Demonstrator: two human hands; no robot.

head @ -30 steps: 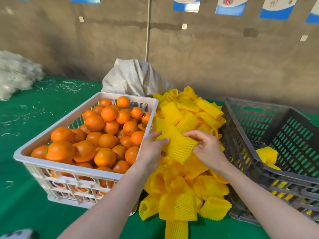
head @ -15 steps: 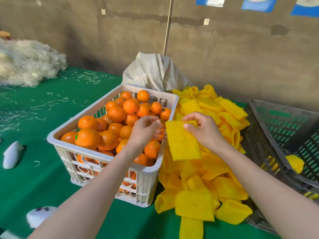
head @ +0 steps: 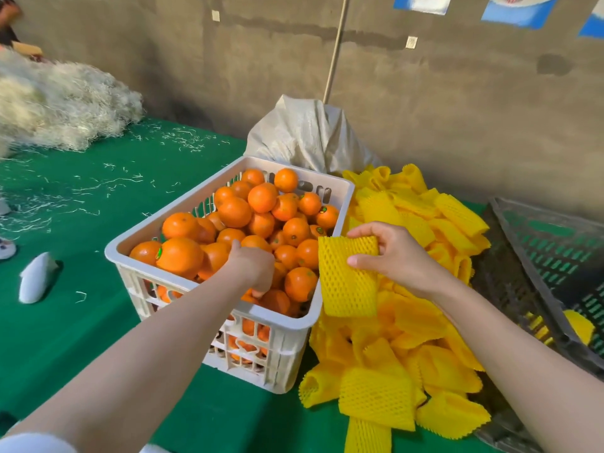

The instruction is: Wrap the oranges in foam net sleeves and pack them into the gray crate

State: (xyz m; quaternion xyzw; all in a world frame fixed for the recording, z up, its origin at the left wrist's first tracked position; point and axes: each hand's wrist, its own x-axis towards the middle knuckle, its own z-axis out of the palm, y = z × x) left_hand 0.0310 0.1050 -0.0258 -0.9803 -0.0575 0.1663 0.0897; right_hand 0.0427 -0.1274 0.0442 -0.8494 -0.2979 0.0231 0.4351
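**Two bare hands at work between a crate of oranges and a heap of yellow sleeves**

A green-covered table [head: 81,338] fills the lower left of the frame. At centre stands a white slatted crate [head: 330,191] heaped with oranges [head: 233,212]. Just to its right, touching its side, sprawls a pile of yellow sleeves [head: 425,328]. The gray crate [head: 555,243] sits at the right edge, partly cut off, with one wrapped orange [head: 578,325] inside. Behind the crates a pale sack [head: 307,135] slumps against a bare wall, and a thin pole [head: 335,50] rises above it. A mound of pale shredded fibre [head: 58,106] lies at upper left, its strands scattered over the cloth.

Open green cloth lies left of the white crate, with a small white object [head: 34,282] near the left edge. The white crate's near rim stands between the arms and the fruit.

The left hand [head: 253,263] reaches over that rim, palm down among the oranges; its fingers are hidden, so I cannot tell whether it grips one. The right hand [head: 398,256] pinches the top edge of a foam net sleeve [head: 346,279], which hangs beside the crate's right corner.
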